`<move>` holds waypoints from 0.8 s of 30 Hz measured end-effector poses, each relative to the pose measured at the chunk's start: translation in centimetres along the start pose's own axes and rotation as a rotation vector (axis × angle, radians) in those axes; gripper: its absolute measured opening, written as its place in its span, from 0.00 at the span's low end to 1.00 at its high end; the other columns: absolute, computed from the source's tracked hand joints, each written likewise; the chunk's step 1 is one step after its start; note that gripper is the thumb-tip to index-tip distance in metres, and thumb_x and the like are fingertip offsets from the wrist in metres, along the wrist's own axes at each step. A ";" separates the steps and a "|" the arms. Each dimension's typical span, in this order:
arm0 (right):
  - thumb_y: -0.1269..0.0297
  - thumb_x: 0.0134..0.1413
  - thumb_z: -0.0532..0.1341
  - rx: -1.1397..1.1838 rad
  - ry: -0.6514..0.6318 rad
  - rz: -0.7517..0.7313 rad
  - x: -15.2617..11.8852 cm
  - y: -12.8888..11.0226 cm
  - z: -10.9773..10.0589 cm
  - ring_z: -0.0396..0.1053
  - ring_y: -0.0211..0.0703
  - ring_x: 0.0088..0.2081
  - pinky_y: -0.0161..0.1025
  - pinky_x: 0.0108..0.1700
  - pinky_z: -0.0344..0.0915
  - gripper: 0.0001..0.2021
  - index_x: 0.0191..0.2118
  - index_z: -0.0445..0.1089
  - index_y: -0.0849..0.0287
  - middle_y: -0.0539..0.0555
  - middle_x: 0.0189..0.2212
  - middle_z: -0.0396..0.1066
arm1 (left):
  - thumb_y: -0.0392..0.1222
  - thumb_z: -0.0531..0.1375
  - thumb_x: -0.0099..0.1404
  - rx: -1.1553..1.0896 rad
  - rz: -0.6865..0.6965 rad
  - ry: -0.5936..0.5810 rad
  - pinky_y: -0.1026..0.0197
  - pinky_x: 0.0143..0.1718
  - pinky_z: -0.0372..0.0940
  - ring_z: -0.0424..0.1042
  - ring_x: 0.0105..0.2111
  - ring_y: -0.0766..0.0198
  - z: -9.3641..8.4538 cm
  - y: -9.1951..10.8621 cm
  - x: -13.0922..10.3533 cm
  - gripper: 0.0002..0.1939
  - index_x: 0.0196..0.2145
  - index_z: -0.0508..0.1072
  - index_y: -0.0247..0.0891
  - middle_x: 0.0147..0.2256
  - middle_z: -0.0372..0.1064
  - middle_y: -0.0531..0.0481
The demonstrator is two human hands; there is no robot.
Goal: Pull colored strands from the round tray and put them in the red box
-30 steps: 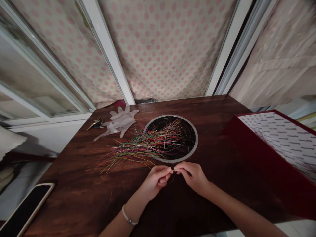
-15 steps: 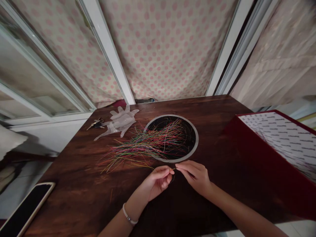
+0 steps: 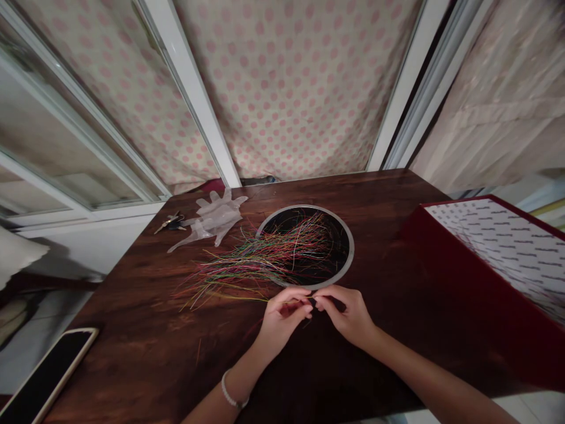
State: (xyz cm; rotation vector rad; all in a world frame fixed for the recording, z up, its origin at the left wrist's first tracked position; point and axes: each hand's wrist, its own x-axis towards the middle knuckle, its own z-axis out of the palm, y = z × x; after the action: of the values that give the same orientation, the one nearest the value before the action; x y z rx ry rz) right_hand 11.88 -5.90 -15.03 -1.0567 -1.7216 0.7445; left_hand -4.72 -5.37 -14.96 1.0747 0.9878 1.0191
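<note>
A thin yellow wire (image 3: 247,297) runs from the left into the fingers of my left hand (image 3: 285,315), which are closed on it. Close beside it, my right hand (image 3: 346,312) pinches the wire's end with thumb and forefinger; the fingertips of both hands almost meet. Just beyond the hands, a loose bundle of thin coloured wires (image 3: 251,260) lies partly over a round black tray (image 3: 352,247) with a grey rim and partly on the table. The exact grip on the wire is small and partly hidden by my fingers.
On the dark wooden table (image 3: 145,300) lie a clear plastic glove (image 3: 216,218) and keys (image 3: 172,222) at the back left. A phone (image 3: 46,371) rests at the left edge. At right stands a red box (image 3: 477,294) with white printed lining. A dotted curtain (image 3: 300,88) hangs behind.
My left hand has turned and moved slightly up, its forefinger now stretched over toward the right hand. My right hand stays nearly in place, its fingers more bent. The wire bundle looks unchanged.
</note>
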 end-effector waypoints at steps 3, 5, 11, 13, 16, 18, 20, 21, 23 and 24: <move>0.68 0.56 0.56 0.041 -0.054 0.074 0.0 0.0 0.0 0.69 0.37 0.23 0.31 0.28 0.64 0.08 0.29 0.72 0.60 0.50 0.20 0.71 | 0.40 0.66 0.50 0.071 0.029 0.069 0.65 0.27 0.66 0.70 0.23 0.67 -0.1 -0.1 0.1 0.07 0.28 0.77 0.35 0.24 0.72 0.51; 0.68 0.56 0.56 0.059 -0.071 0.097 0.0 0.0 0.1 0.68 0.36 0.23 0.31 0.27 0.63 0.09 0.29 0.72 0.60 0.50 0.20 0.71 | 0.40 0.66 0.50 0.081 0.036 0.084 0.65 0.26 0.66 0.70 0.22 0.67 -0.1 -0.1 0.2 0.06 0.27 0.78 0.35 0.24 0.73 0.50; 0.68 0.56 0.57 0.083 -0.091 0.130 0.1 0.1 0.3 0.69 0.36 0.23 0.30 0.27 0.64 0.08 0.30 0.73 0.60 0.50 0.20 0.71 | 0.42 0.66 0.50 0.087 0.051 0.133 0.65 0.23 0.65 0.69 0.19 0.67 0.0 -0.1 0.2 0.07 0.24 0.76 0.35 0.20 0.72 0.51; 0.69 0.55 0.58 0.053 -0.071 0.077 0.1 0.2 0.4 0.70 0.36 0.23 0.31 0.28 0.65 0.06 0.31 0.73 0.59 0.50 0.21 0.72 | 0.43 0.65 0.51 0.089 0.050 0.134 0.66 0.23 0.64 0.68 0.19 0.68 0.0 0.0 0.2 0.09 0.22 0.75 0.34 0.19 0.71 0.52; 0.71 0.54 0.59 -0.024 -0.020 -0.085 0.0 0.6 0.5 0.72 0.38 0.27 0.33 0.31 0.68 0.06 0.35 0.73 0.58 0.52 0.26 0.75 | 0.44 0.65 0.52 0.093 0.048 0.129 0.66 0.23 0.63 0.67 0.19 0.69 0.0 0.1 0.2 0.11 0.20 0.74 0.34 0.19 0.70 0.52; 0.72 0.55 0.58 -0.079 0.003 -0.197 -0.1 1.0 0.5 0.73 0.39 0.29 0.34 0.33 0.69 0.07 0.37 0.72 0.57 0.53 0.29 0.75 | 0.44 0.65 0.52 0.095 0.046 0.130 0.67 0.23 0.63 0.67 0.19 0.69 0.0 0.2 0.1 0.11 0.19 0.73 0.34 0.19 0.69 0.52; 0.72 0.56 0.57 -0.123 0.014 -0.266 -0.2 1.4 0.6 0.73 0.39 0.31 0.34 0.34 0.70 0.08 0.39 0.72 0.57 0.54 0.31 0.75 | 0.45 0.65 0.52 0.096 0.044 0.132 0.67 0.23 0.63 0.66 0.19 0.69 0.0 0.2 0.1 0.12 0.19 0.73 0.34 0.18 0.69 0.52; 0.72 0.56 0.57 -0.138 0.017 -0.284 -0.3 1.5 0.7 0.73 0.40 0.31 0.35 0.35 0.70 0.08 0.40 0.71 0.57 0.54 0.31 0.75 | 0.45 0.65 0.52 0.096 0.043 0.132 0.66 0.23 0.63 0.66 0.19 0.69 0.0 0.2 0.0 0.12 0.19 0.73 0.34 0.18 0.69 0.52; 0.73 0.56 0.57 -0.156 0.020 -0.300 -0.3 1.7 0.7 0.73 0.40 0.32 0.35 0.36 0.71 0.09 0.40 0.71 0.57 0.54 0.32 0.75 | 0.45 0.64 0.52 0.098 0.043 0.135 0.66 0.23 0.63 0.66 0.19 0.69 0.0 0.2 0.0 0.12 0.19 0.73 0.34 0.18 0.68 0.52; 0.73 0.56 0.57 -0.161 0.020 -0.304 -0.3 1.8 0.7 0.73 0.40 0.32 0.35 0.36 0.71 0.09 0.41 0.71 0.56 0.54 0.32 0.75 | 0.45 0.64 0.52 0.099 0.042 0.136 0.66 0.23 0.63 0.66 0.19 0.69 0.0 0.2 0.0 0.12 0.19 0.73 0.34 0.18 0.68 0.52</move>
State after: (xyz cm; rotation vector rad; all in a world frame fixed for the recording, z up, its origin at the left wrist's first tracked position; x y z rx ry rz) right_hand 11.89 -5.44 -16.90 -0.8772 -1.8948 0.4074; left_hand -4.77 -5.31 -14.77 1.1226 1.1401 1.0982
